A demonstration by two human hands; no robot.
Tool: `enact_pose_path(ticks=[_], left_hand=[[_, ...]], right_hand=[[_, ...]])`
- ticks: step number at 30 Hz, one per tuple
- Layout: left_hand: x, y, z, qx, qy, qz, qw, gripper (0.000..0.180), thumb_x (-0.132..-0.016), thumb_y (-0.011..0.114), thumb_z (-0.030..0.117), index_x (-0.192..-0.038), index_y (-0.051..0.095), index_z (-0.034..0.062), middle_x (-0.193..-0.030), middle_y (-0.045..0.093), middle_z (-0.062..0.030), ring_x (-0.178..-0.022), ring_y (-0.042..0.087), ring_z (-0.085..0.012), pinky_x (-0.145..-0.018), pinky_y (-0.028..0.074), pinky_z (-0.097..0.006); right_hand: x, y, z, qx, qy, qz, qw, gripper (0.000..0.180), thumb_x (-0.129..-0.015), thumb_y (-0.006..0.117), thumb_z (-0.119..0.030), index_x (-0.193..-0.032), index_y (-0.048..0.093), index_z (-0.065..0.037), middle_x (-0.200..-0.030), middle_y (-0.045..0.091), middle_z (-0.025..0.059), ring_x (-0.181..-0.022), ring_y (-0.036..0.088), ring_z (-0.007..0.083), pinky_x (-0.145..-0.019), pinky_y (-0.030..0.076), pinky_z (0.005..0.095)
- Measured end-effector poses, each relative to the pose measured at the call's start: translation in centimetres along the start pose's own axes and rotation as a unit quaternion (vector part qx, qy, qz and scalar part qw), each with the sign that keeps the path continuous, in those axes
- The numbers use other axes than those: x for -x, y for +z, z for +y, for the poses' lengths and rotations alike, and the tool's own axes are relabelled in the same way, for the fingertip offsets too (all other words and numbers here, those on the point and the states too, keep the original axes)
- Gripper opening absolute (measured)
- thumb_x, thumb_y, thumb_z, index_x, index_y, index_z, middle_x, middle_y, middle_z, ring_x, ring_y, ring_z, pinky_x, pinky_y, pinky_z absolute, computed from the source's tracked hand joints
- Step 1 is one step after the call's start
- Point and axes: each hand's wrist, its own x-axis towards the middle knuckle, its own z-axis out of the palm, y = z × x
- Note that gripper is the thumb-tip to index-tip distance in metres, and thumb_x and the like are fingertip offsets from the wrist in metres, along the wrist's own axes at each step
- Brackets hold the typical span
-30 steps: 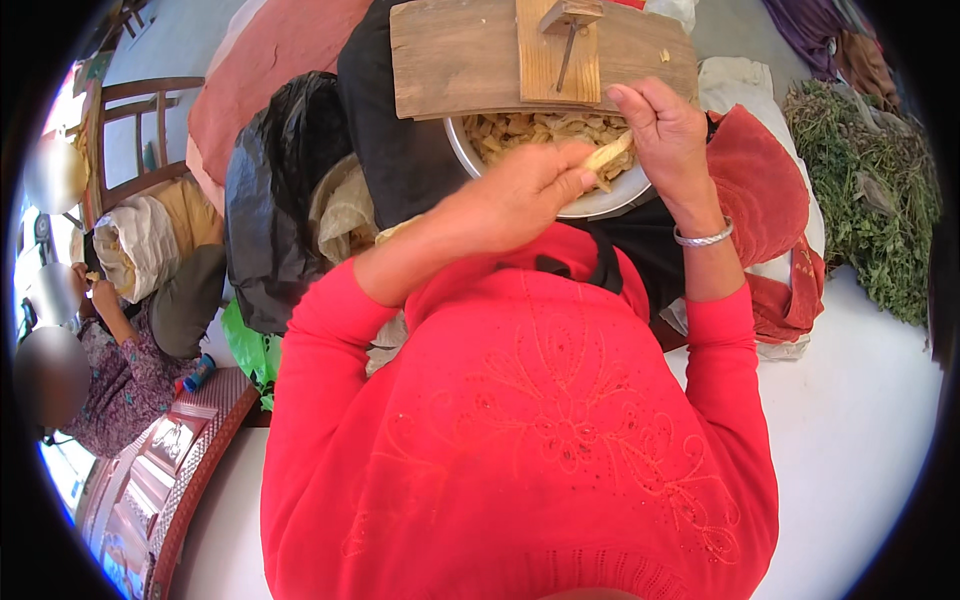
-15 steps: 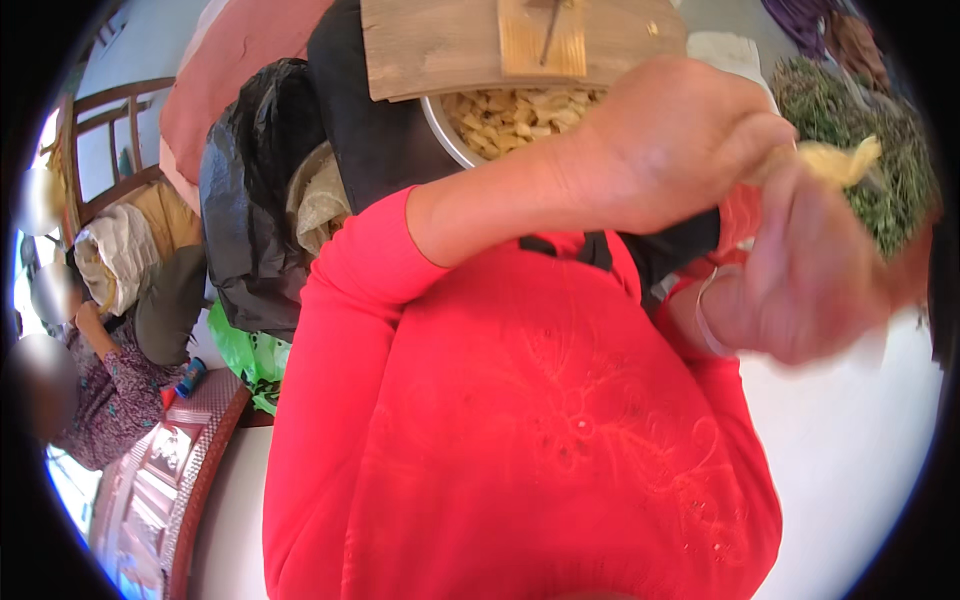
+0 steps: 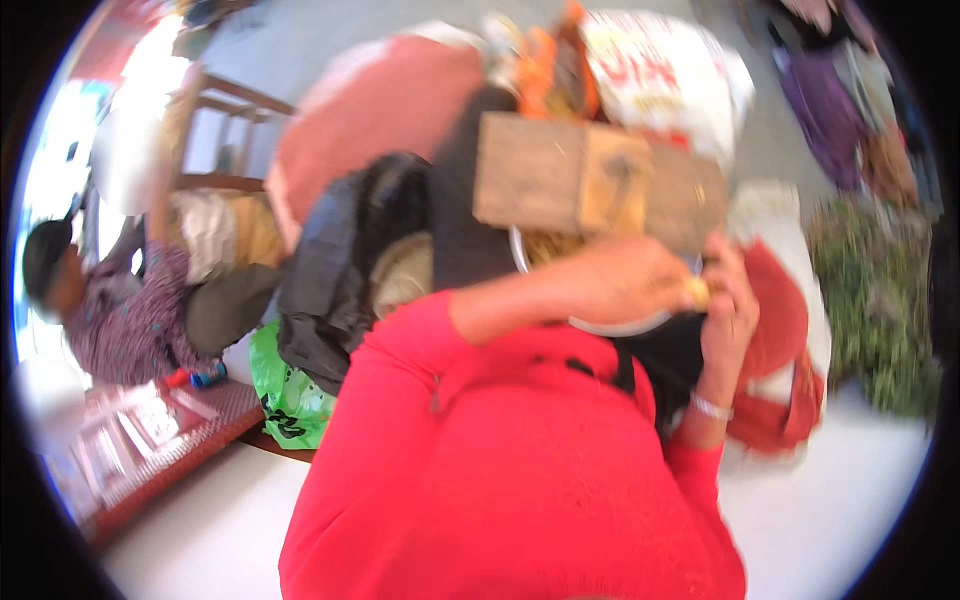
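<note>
My left hand (image 3: pixel 635 280) reaches across from the left, its fingers closed on a small pale yellow piece (image 3: pixel 697 293). From the other side my right hand (image 3: pixel 735 300), with a bangle at the wrist, curls its fingers around the same piece; blur hides the exact grip. Just beyond them lies a wooden board (image 3: pixel 530 170) with a lighter strip across it and a dark blade-like bar on the strip. It rests over a metal bowl (image 3: pixel 519 250) of yellowish slices, which my left forearm and hand partly cover.
On the left are a black plastic bag (image 3: pixel 330 285), a green bag (image 3: pixel 285 395) and a seated person (image 3: pixel 130 300). A white printed sack (image 3: pixel 660 75) and orange packets (image 3: pixel 540 75) stand beyond the board. A heap of green plants (image 3: pixel 870 300) lies at the right.
The view has shifted, bringing the whole board and the sack into sight. My hands have come from the far right toward the bowl, with the yellow piece still between them.
</note>
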Motion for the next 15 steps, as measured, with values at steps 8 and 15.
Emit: enact_pose_path(ticks=[8, 15], left_hand=[[-1.6, -0.3, 1.5, -0.155, -0.005, 0.019, 0.988, 0.026, -0.086, 0.055, 0.029, -0.082, 0.065, 0.0052, -0.076, 0.063, -0.0178, -0.075, 0.060, -0.0385, -0.067, 0.046, -0.046], [-3.4, 0.0, 4.0, -0.192, 0.012, 0.015, 0.981, 0.028, -0.085, 0.054, 0.030, -0.085, 0.069, 0.0068, -0.076, 0.064, -0.0178, -0.073, 0.061, -0.0381, -0.066, 0.047, -0.047]], right_hand=[[-0.7, -1.8, 1.6, -0.414, 0.198, 0.039, 0.888, 0.046, -0.096, 0.046, -0.043, -0.087, 0.058, 0.000, -0.075, 0.057, 0.0029, -0.064, 0.052, 0.0084, -0.053, 0.038, 0.0209], [-3.4, -1.8, 0.1, -0.073, 0.039, 0.103, 0.991, 0.041, -0.098, 0.047, -0.035, -0.081, 0.059, 0.000, -0.076, 0.058, 0.0035, -0.065, 0.052, 0.0084, -0.057, 0.042, 0.0210]])
